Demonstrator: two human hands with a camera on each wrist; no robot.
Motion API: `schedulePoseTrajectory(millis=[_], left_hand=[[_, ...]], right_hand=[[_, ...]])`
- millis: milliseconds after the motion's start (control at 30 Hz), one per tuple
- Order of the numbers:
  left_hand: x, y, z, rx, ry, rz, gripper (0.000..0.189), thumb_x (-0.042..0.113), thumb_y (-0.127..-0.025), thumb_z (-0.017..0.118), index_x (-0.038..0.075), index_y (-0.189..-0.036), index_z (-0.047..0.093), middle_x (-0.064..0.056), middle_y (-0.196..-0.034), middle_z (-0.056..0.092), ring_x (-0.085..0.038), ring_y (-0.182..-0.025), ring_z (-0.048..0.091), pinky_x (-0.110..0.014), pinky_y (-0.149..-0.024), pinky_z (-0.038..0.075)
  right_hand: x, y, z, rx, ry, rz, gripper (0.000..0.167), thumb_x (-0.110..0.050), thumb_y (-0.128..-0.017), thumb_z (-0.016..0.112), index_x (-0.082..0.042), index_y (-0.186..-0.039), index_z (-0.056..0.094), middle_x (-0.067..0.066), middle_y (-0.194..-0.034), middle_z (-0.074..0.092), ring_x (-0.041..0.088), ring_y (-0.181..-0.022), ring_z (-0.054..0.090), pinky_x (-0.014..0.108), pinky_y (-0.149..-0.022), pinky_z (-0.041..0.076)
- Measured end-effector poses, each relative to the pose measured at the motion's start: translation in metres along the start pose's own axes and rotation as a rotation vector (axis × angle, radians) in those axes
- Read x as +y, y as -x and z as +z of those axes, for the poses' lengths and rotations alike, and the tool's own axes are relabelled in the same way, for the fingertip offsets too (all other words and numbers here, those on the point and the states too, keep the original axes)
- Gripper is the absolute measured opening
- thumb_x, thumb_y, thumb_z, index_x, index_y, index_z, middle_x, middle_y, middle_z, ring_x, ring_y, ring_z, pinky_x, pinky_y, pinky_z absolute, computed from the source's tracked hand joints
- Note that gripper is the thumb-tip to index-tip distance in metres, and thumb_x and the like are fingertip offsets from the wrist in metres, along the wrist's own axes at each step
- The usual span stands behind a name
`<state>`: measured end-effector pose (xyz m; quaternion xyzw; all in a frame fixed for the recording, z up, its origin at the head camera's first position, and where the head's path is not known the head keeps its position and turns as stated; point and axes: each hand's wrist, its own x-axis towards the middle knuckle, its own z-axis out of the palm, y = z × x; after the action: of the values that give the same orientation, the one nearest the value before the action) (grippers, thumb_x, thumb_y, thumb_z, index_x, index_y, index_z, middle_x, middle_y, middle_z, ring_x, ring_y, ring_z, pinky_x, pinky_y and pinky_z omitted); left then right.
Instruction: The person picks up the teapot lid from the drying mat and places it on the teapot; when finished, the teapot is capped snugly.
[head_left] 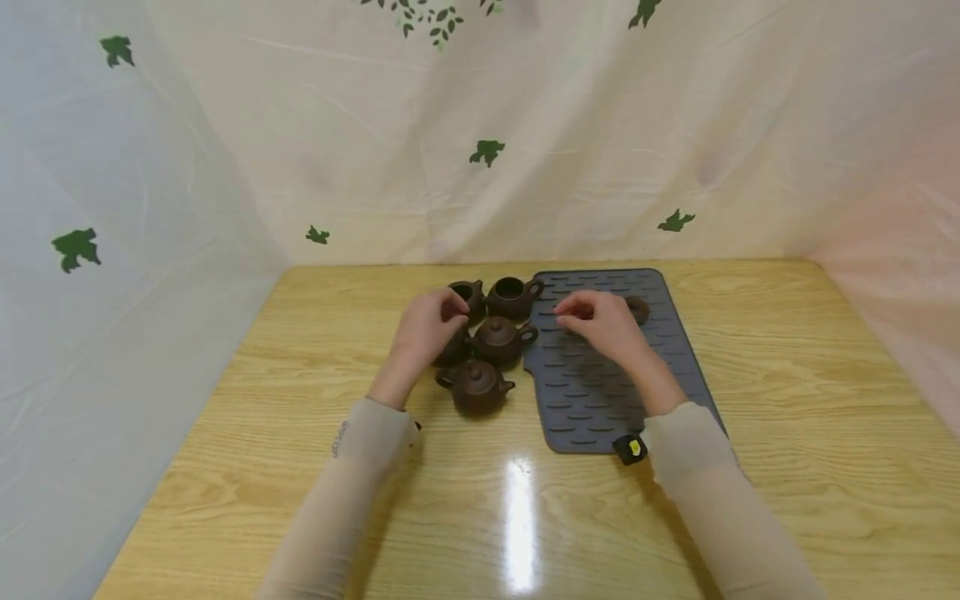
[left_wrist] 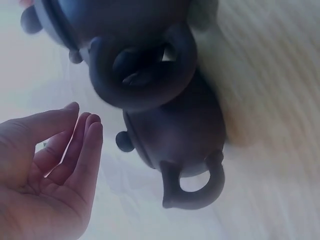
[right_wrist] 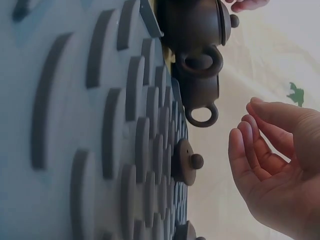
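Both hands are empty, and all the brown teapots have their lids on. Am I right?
Not all: the head view shows the back right teapot and the back left teapot open, with no lids on. The left hand and right hand are empty, as you said.

Beige sleeves [head_left: 330,517]; dark lettering [head_left: 340,439] on left one (illegible); black right-wrist unit [head_left: 624,450], yellow mark [head_left: 635,448].

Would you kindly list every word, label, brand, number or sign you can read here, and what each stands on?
No text can be read.
Small dark lettering on the left sleeve: too small and blurred to read.
Yellow mark on the black device by the right sleeve: too small to make out.
The teapots and gray mat show no lettering.
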<state>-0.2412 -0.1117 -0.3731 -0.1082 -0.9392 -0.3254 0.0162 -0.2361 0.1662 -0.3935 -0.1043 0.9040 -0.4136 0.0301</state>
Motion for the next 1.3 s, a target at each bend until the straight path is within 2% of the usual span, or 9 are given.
schedulePoseTrajectory(millis=[333,500,800,1067,1300], left_hand=[[-0.001,-0.009,-0.009,0.027,0.048,-0.041,0.008,0.011,-0.095,0.068,0.008,-0.101,0.07,-0.011,-0.106,0.072,-0.027,-0.101,0.068,-0.041,-0.087,0.057],[-0.006,-0.014,-0.01,0.049,0.032,-0.032,0.01,0.01,-0.094,0.068,0.007,-0.103,0.071,-0.011,-0.108,0.073,-0.028,-0.103,0.069,-0.041,-0.086,0.058],[-0.014,-0.022,-0.009,0.067,0.035,-0.054,0.01,0.012,-0.093,0.069,0.008,-0.102,0.071,-0.011,-0.109,0.074,-0.028,-0.105,0.07,-0.042,-0.089,0.057],[-0.019,-0.026,-0.005,0.069,0.06,-0.076,0.012,0.014,-0.093,0.07,0.008,-0.104,0.071,-0.011,-0.111,0.073,-0.029,-0.107,0.069,-0.043,-0.092,0.056],[-0.026,-0.031,0.0,0.068,0.039,-0.091,0.021,0.017,-0.093,0.071,0.009,-0.113,0.07,-0.011,-0.119,0.07,-0.032,-0.114,0.066,-0.046,-0.096,0.054]], right_hand=[[0.01,0.003,-0.008,0.02,0.005,0.032,0.024,-0.019,-0.098,0.065,-0.005,-0.117,0.07,0.014,-0.115,0.07,0.029,-0.102,0.064,0.046,-0.088,0.054],[0.014,0.003,-0.01,0.038,0.022,0.037,0.022,-0.02,-0.097,0.066,-0.007,-0.115,0.071,0.014,-0.114,0.071,0.029,-0.103,0.064,0.047,-0.089,0.053],[0.02,0.004,-0.011,0.065,0.032,0.036,0.022,-0.021,-0.097,0.065,-0.007,-0.114,0.071,0.016,-0.115,0.069,0.031,-0.1,0.063,0.045,-0.084,0.052],[0.023,0.005,-0.011,0.081,0.03,0.034,0.023,-0.02,-0.097,0.065,-0.007,-0.116,0.07,0.016,-0.119,0.068,0.033,-0.102,0.064,0.048,-0.086,0.053],[0.023,0.007,-0.013,0.087,0.031,0.037,0.023,-0.019,-0.097,0.066,-0.007,-0.116,0.07,0.017,-0.121,0.068,0.033,-0.103,0.063,0.048,-0.087,0.053]])
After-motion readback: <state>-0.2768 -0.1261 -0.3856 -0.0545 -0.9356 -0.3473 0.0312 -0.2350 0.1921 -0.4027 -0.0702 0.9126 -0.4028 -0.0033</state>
